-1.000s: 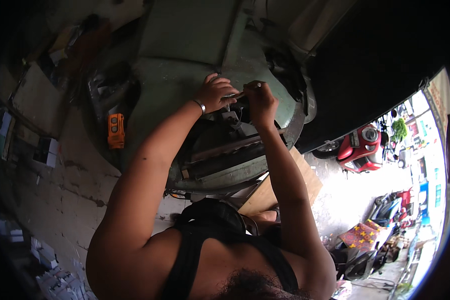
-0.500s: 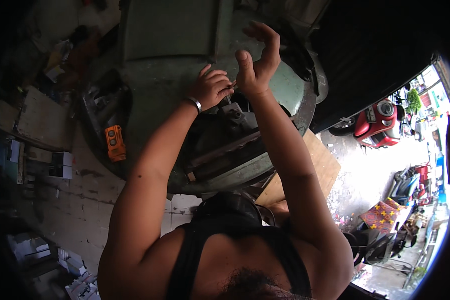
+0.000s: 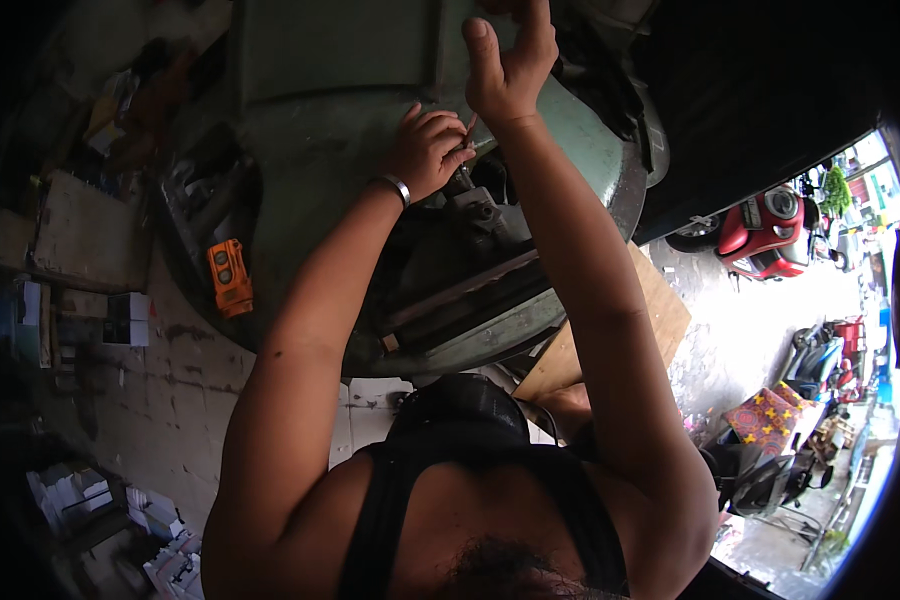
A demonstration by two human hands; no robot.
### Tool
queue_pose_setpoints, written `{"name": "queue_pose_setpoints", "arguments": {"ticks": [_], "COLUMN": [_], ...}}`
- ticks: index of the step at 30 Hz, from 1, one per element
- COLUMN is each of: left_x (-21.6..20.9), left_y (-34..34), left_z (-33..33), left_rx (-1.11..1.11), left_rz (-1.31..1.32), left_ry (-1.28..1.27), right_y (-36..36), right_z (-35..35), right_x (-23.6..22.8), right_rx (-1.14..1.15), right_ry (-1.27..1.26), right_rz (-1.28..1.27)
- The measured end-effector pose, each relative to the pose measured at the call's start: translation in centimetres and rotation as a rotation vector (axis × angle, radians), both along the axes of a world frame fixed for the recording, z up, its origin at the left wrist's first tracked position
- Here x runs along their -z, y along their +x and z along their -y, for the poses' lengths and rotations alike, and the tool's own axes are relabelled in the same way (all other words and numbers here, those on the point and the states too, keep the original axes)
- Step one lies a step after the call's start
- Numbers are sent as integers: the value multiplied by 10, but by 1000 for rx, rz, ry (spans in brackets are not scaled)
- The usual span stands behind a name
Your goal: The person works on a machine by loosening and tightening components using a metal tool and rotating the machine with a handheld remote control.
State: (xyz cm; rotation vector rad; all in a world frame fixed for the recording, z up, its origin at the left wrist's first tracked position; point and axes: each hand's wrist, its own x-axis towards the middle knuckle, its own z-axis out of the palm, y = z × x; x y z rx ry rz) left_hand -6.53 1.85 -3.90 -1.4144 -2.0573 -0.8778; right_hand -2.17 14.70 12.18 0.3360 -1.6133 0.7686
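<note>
My left hand (image 3: 430, 150), with a metal bracelet at the wrist, is closed over a green, curved metal body (image 3: 340, 135). A thin brownish rod (image 3: 471, 128) sticks out between its thumb and fingers; the lower part is hidden by the hand. Just below is a grey metal block fitting (image 3: 482, 208), set in a dark opening of the green body. My right hand (image 3: 510, 75) is raised to the right of the rod, thumb apart from the fingers, and nothing shows in it. Its fingertips run into the dark upper edge.
An orange box with two round dials (image 3: 230, 278) rests on the body's left side. A dark bar (image 3: 460, 295) crosses the opening's near edge. A wooden board (image 3: 660, 315) leans at the right, and a red scooter (image 3: 765, 235) stands outside beyond it.
My right hand has moved up and farther away from me. The left hand has shifted slightly up and to the right, and more of the rod shows. The view has shifted a little.
</note>
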Motion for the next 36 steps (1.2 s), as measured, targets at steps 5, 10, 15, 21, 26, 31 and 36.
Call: {"name": "queue_pose_setpoints", "arguments": {"ticks": [5,10,15,21,26,31,36], "left_x": [3,4,2,0,4,5,2], "left_y": [-1,-4,-3,-2,-5,-6,-5], "left_z": [2,3,3,2,3,4,3], "left_rx": [-6,-2,-13,-24,-27,-23,-4], "left_rz": [11,8,14,21,55,55,37], "left_ry": [18,31,-13,-10,3,25,30], "right_y": [-6,-6,-6,1,-6,9,5], "right_z": [6,6,4,3,9,15,13], "right_x": [0,4,5,11,15,14,17], "right_rx": [-45,-71,15,-36,-105,-182,-205], "right_ry": [-10,-8,47,9,-3,-110,-112], "right_rz": [-14,-15,14,23,-13,168,94]}}
